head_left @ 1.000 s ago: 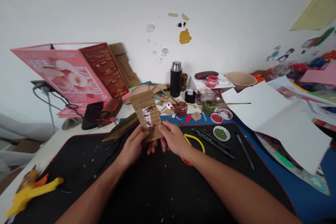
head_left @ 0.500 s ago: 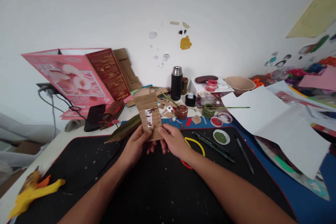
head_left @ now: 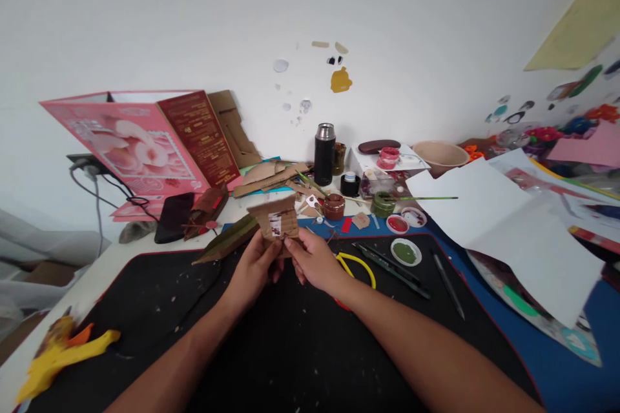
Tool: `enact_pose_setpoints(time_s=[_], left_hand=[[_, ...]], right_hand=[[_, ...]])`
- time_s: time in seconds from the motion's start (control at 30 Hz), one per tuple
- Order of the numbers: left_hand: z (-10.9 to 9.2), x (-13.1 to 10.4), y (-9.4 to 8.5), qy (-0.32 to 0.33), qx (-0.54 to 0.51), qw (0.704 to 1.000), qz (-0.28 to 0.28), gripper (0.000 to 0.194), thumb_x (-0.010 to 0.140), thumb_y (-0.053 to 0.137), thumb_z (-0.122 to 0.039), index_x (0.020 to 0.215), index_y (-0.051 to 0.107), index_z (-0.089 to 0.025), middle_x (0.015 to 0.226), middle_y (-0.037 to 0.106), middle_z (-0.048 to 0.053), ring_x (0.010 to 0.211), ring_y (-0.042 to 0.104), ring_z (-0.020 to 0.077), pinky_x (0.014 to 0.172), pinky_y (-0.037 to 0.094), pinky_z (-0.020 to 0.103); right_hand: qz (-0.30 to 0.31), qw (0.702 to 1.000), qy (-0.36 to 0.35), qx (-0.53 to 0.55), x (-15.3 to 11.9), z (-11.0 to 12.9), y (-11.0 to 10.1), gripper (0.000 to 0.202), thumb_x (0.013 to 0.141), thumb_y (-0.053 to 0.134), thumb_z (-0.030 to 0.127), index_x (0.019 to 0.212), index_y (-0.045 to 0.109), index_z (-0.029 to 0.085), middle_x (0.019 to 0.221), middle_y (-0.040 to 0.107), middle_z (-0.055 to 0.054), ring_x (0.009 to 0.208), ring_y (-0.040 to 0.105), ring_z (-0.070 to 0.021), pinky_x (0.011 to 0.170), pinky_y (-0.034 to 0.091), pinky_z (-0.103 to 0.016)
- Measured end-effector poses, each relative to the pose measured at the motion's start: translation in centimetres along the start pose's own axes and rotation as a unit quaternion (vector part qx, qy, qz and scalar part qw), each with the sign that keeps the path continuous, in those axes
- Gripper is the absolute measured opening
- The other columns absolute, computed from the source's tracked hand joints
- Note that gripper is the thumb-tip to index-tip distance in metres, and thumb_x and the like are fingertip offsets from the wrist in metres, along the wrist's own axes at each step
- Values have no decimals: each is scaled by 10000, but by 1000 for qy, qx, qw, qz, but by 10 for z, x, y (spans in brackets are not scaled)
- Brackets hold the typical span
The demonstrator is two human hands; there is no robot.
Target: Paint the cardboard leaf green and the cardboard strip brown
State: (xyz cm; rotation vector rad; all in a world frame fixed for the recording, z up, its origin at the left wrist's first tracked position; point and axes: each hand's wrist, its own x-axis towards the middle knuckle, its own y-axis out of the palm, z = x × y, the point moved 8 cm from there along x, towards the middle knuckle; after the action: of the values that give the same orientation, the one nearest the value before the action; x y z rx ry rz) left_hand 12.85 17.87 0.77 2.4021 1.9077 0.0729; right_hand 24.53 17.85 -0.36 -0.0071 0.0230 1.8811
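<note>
A brown cardboard piece [head_left: 287, 218] with a whitish patch and dark brown smears is held up above the black mat [head_left: 290, 348]. My left hand [head_left: 254, 264] pinches its lower left part, the thumb on the near face. My right hand [head_left: 312, 261] grips its lower right part, with the two thumbs close together. Some fingers are hidden behind the cardboard. Left of it lies a long green painted piece [head_left: 227, 239]. Scissors with a yellow and red handle [head_left: 361, 261] lie partly under my right forearm.
A yellow glue gun [head_left: 62, 355] lies at the left. Behind stand a pink box [head_left: 140, 148], a black flask [head_left: 324, 155], a brown paint jar [head_left: 334, 208] and a green one [head_left: 383, 206]. Pens [head_left: 394, 271], a lid of green paint [head_left: 405, 251] and white paper [head_left: 498, 219] are at the right.
The cardboard piece's top has come down and it looks shorter, tilted or bent between my hands. My right hand's fingers have drawn in closer beneath it. The view has shifted slightly.
</note>
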Motion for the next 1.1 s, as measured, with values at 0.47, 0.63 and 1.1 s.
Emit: enact_pose_setpoints(time_s=[0.47, 0.63, 1.1], left_hand=[[-3, -2, -2, -15, 12, 999, 26, 463, 892, 775, -589, 991, 513, -220, 566, 604, -79, 357, 475, 96, 346, 294, 190], [-6, -5, 6, 3, -32, 998, 54, 410, 891, 780, -518, 998, 526, -214, 660, 660, -43, 469, 589, 120, 417, 409, 205], [-4, 1, 2, -1, -14, 999, 34, 415, 903, 757, -565, 966, 554, -207, 657, 671, -33, 445, 589, 120, 390, 397, 200]], right_hand=[[34, 999, 0, 18, -6, 12, 3, 121, 1052, 522, 323, 980, 524, 226, 517, 519, 118, 371, 483, -97, 392, 363, -181], [18, 999, -10, 26, -5, 9, 0, 135, 1055, 531, 342, 973, 497, 240, 524, 503, 123, 358, 476, -100, 383, 376, -189], [5, 1000, -11, 25, 1, 4, -1, 118, 1045, 553, 334, 987, 522, 235, 592, 526, 108, 348, 469, -89, 355, 365, -194]])
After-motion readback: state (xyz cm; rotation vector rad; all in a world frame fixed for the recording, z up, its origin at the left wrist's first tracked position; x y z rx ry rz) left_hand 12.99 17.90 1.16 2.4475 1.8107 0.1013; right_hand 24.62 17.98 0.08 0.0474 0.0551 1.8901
